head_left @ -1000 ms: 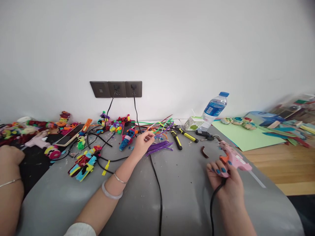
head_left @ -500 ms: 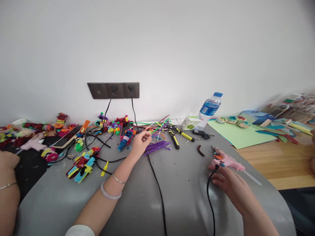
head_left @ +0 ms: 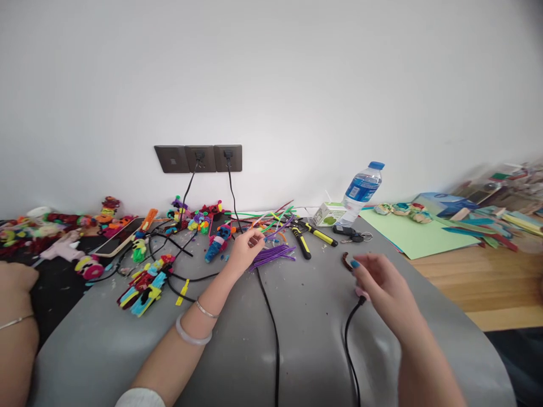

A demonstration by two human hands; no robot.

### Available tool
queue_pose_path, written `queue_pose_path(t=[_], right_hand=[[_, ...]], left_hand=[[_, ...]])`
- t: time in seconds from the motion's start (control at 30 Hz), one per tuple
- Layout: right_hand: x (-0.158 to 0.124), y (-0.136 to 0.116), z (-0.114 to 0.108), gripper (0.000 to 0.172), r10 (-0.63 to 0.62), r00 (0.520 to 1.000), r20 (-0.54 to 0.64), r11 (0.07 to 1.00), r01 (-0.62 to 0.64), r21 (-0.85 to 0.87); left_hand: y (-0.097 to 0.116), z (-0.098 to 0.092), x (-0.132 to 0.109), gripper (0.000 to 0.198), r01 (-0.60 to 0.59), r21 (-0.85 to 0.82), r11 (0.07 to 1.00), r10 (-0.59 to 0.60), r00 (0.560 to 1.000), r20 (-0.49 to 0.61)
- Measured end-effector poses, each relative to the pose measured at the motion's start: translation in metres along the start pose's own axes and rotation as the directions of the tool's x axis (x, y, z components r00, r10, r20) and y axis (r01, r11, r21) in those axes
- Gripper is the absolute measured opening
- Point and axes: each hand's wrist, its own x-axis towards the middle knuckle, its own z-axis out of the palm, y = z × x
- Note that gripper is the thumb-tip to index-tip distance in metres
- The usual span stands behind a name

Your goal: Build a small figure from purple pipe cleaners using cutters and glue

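Grey smooth tabletop: it is bearing everything within reach, and the main change is showing at its right side.
Neighbouring arm: another person's bare arm [head_left: 21,299] is resting at the left edge, well apart from both working hands.
Pale green paper sheet [head_left: 419,240]: it is lying beyond the right hand.
Clear plastic bottle with a blue cap [head_left: 360,195]: it is standing near the wall, beside a small white-and-green drink carton [head_left: 328,215].
Pink plastic glue gun [head_left: 361,293]: half a second ago it was showing nearly whole; now the hand is covering all but its cord end, so its readiness for use is hard to judge.
Right hand [head_left: 386,282]: its fingers are curving loosely, thumb forward; whether they are gripping the gun, one cannot tell.
Left hand [head_left: 245,251]: it is staying by the purple fuzzy pipe cleaners [head_left: 274,255], fingertips bunching closely; any strand between them is too unclear to tell.
Black rubbery cord [head_left: 271,325]: it is running between the hands, possibly hampering crossing movements.
Brown curved scrap [head_left: 346,261]: it is lying just beside the right thumb.
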Motion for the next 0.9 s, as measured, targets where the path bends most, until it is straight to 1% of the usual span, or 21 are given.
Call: queue_pose_path(t=[0.07,0.1,0.17,0.23,0.27,0.3,0.37,0.47,0.53,0.73,0.9], right_hand=[[0.016,-0.014,0.032,0.037,-0.060,0.998,0.018,0.989,0.057,0.136],[0.025,-0.018,0.047,0.040,-0.069,0.997,0.043,0.975,0.058,0.215],[0.040,-0.020,0.077,0.044,-0.031,0.988,0.149,0.938,-0.022,0.345],[0.051,-0.017,0.102,0.044,0.007,0.960,0.281,0.892,-0.133,0.432],[0.054,-0.014,0.113,0.041,0.007,0.946,0.325,0.865,-0.169,0.473],[0.055,-0.012,0.121,0.039,-0.011,0.934,0.356,0.838,-0.186,0.513],[0.054,-0.008,0.134,0.033,-0.045,0.929,0.366,0.785,-0.193,0.588],[0.048,-0.004,0.141,0.027,-0.077,0.937,0.341,0.725,-0.182,0.664],[0.045,0.000,0.142,0.026,-0.082,0.938,0.338,0.710,-0.183,0.680],[0.043,0.011,0.142,0.025,-0.061,0.940,0.335,0.720,-0.191,0.667],[0.043,0.012,0.143,0.027,-0.062,0.945,0.320,0.733,-0.175,0.658]], left_hand=[[-0.001,0.000,0.000,0.008,-0.016,0.020,1.000,0.015,0.999,0.038],[-0.001,0.000,0.000,0.007,-0.023,0.031,0.999,0.022,0.999,0.050],[-0.002,0.000,0.000,0.007,-0.031,0.045,0.998,0.029,0.998,0.062],[-0.002,-0.001,0.000,0.007,-0.036,0.048,0.998,0.033,0.997,0.070],[-0.002,-0.001,0.000,0.007,-0.038,0.047,0.998,0.034,0.997,0.072],[-0.001,-0.001,0.000,0.007,-0.039,0.048,0.998,0.035,0.996,0.076],[-0.001,-0.001,0.000,0.008,-0.038,0.052,0.998,0.034,0.996,0.083],[0.000,0.000,0.000,0.009,-0.039,0.062,0.997,0.033,0.995,0.090],[0.000,0.000,-0.001,0.009,-0.048,0.060,0.997,0.042,0.995,0.092],[-0.003,0.001,0.000,0.012,-0.031,0.036,0.999,0.029,0.998,0.063],[-0.007,0.000,0.003,0.014,0.009,-0.026,1.000,-0.008,0.999,0.047]])
